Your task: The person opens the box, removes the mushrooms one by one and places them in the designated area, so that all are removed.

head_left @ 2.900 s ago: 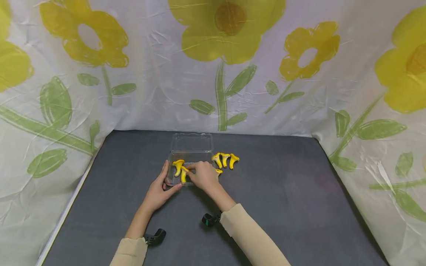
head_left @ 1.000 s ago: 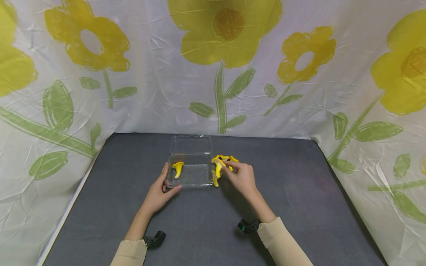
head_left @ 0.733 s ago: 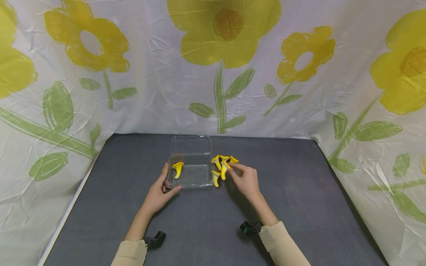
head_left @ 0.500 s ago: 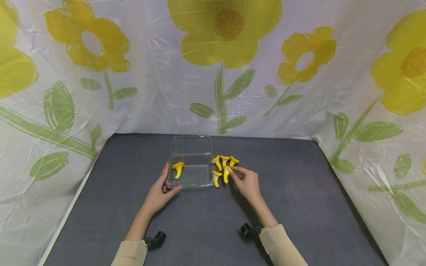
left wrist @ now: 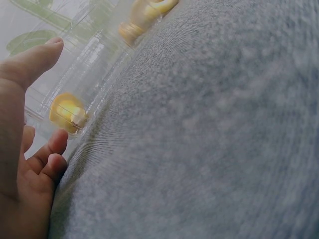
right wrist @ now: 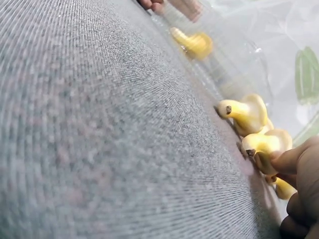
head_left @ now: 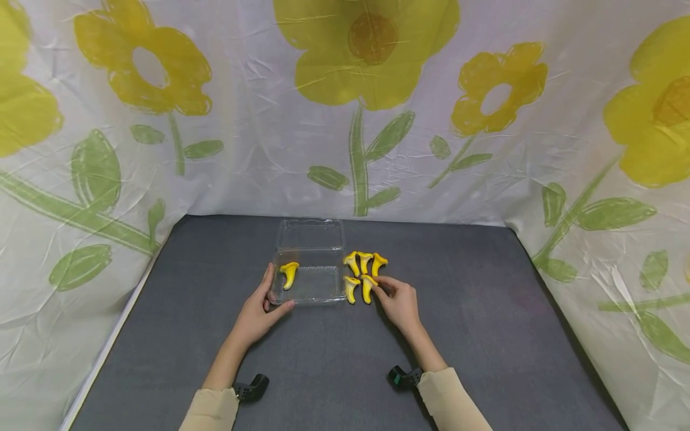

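A clear plastic clamshell box (head_left: 322,292) lies with its lid back, one yellow chanterelle mushroom (head_left: 288,275) inside at the left. My left hand (head_left: 254,315) rests against the box's front left corner, thumb along the front and fingers at the left side. Between thumb and index finger, my right hand (head_left: 402,304) pinches another chanterelle mushroom (head_left: 367,289) right of the box, low over the table. Beside it lies a third mushroom (head_left: 351,290). In the right wrist view the pinched mushroom (right wrist: 266,144) shows its stem end toward the camera.
Behind the pinched mushroom, several more chanterelles (head_left: 365,262) lie in a row along the box's right side. The transparent lid (head_left: 311,234) stretches toward the back edge of the dark grey table (head_left: 474,311). A flower-printed curtain (head_left: 242,120) encloses the back and sides.
My right hand has taken a mushroom out of the box, carried it right and lowered it in front of the back row. My left hand has stayed at the box corner.
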Demonstrator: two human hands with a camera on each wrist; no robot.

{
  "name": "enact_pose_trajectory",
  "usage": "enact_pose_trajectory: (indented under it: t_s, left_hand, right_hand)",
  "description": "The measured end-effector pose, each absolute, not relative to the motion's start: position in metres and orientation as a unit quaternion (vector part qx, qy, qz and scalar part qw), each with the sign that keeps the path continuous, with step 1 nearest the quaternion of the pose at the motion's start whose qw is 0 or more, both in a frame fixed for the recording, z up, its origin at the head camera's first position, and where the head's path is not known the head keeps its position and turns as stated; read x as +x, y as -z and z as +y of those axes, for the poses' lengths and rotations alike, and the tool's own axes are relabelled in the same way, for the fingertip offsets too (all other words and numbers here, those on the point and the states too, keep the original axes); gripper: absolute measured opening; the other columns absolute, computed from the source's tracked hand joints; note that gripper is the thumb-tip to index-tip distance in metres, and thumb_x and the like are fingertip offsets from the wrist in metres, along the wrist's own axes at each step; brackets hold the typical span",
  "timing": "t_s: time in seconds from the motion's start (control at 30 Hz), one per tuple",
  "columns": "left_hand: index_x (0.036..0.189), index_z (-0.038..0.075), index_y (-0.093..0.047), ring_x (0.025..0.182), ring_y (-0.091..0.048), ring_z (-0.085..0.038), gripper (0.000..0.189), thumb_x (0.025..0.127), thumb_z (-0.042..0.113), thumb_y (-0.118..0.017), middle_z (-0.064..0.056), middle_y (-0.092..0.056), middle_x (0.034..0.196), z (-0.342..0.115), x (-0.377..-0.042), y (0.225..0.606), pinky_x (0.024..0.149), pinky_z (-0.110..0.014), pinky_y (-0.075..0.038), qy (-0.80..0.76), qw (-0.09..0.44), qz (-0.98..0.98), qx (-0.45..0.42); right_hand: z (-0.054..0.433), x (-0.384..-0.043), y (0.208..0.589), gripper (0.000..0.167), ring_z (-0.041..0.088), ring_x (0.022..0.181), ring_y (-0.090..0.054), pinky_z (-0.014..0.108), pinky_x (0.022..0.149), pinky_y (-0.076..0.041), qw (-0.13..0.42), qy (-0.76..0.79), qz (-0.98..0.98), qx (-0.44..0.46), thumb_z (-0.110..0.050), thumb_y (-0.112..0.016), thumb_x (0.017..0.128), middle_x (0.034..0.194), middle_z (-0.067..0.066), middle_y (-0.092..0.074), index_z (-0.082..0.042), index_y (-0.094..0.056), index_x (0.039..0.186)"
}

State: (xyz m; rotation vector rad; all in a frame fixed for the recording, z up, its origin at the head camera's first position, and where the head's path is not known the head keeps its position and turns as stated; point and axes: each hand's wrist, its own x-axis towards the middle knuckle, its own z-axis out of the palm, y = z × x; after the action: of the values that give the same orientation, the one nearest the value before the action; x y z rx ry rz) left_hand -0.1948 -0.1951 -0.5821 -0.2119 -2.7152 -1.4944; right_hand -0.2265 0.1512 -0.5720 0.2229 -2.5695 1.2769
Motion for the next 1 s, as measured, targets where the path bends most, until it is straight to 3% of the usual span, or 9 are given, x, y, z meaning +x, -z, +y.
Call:
enact_pose_trajectory:
  t_s: [0.23, 0.53, 1.0]
  left_hand:
    - [0.173, 0.017, -0.011, 0.074, -0.038, -0.013, 0.11, 0.093, 0.037, -0.084, -0.008, -0.056, 0.111, -0.1953, -0.1929, 0.5808, 0.069, -0.028, -0.037, 0.478, 0.016, -0.875, -0.067]
    - [0.173, 0.018, -0.011, 0.077, -0.04, -0.014, 0.11, 0.093, 0.038, -0.084, -0.006, -0.055, 0.106, -0.1938, -0.195, 0.5796, 0.07, -0.028, -0.038, 0.476, 0.013, -0.877, -0.066]
    - [0.173, 0.019, -0.01, 0.075, -0.039, -0.014, 0.11, 0.093, 0.038, -0.084, -0.011, -0.058, 0.12, -0.1941, -0.1959, 0.5802, 0.069, -0.028, -0.037, 0.477, 0.016, -0.876, -0.064]
  right_hand:
    - [0.1521, -0.2232, 0.5786, 0.019, -0.003, 0.039, -0.026, 0.023, 0.043, -0.028, 0.136, -0.46, -0.874, 0.078, -0.014, -0.081, 0.096, 0.108, 0.01, -0.081, -0.011, -0.084, 0.115]
    - [0.1553, -0.2235, 0.5795, 0.022, -0.003, 0.039, -0.023, 0.022, 0.043, -0.026, 0.135, -0.469, -0.869, 0.086, -0.014, -0.081, 0.096, 0.111, 0.013, -0.08, -0.009, -0.083, 0.117]
    - [0.1555, -0.2234, 0.5792, 0.028, -0.005, 0.04, -0.02, 0.021, 0.043, -0.024, 0.141, -0.458, -0.872, 0.094, -0.014, -0.085, 0.092, 0.114, 0.016, -0.079, -0.008, -0.082, 0.119]
